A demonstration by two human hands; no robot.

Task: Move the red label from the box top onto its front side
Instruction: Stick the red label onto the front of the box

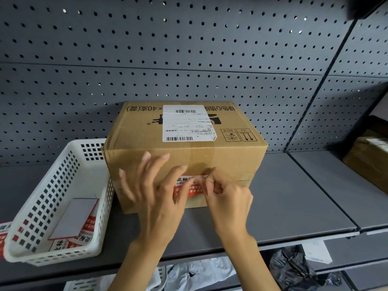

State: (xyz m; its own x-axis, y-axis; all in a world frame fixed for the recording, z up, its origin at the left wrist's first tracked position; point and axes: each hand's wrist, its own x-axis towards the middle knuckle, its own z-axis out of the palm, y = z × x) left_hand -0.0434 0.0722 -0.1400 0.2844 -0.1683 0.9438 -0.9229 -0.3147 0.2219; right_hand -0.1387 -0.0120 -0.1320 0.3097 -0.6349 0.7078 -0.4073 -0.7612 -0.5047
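A brown cardboard box (189, 148) stands on the grey shelf, with a white shipping label (188, 123) stuck on its top. The red and white label (192, 186) lies against the box's front side, partly hidden by my fingers. My left hand (153, 194) rests its spread fingers on the label's left part. My right hand (224, 194) pinches the label's right edge between thumb and forefinger.
A white perforated basket (63, 164) holding more red labels and a white backing sheet sits left of the box. A grey pegboard wall (189, 49) rises behind. Another brown box (371, 160) lies at the far right. Bags show below the shelf edge.
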